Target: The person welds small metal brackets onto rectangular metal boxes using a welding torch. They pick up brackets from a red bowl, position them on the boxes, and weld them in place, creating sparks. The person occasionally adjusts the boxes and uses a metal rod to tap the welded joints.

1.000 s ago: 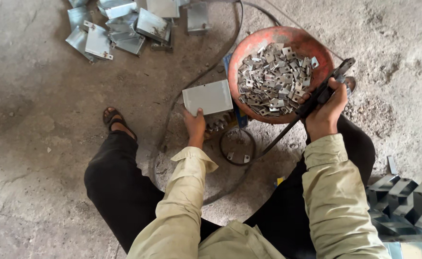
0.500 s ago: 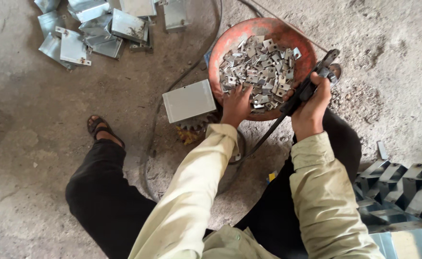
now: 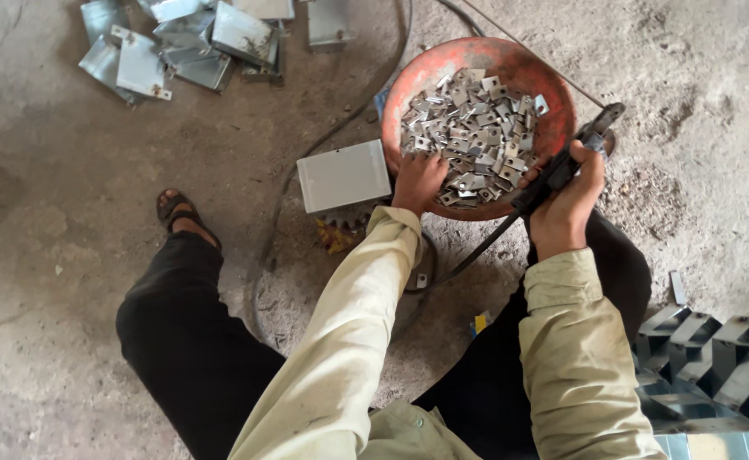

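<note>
At the upper centre of the frame, the left hand (image 3: 419,181) reached over the near rim of a round, rusty orange metal bowl (image 3: 556,83), its fingers curled down into the heap of small flat silvery metal brackets (image 3: 470,128) filling it. Whether it gripped a bracket could not be told. Just right of the bowl, the right hand (image 3: 566,203) was clenched around a black-handled welding electrode holder (image 3: 569,160).

Small metal brackets (image 3: 472,128) heaped in orange bowl (image 3: 562,102); black tool (image 3: 562,166) gripped
</note>
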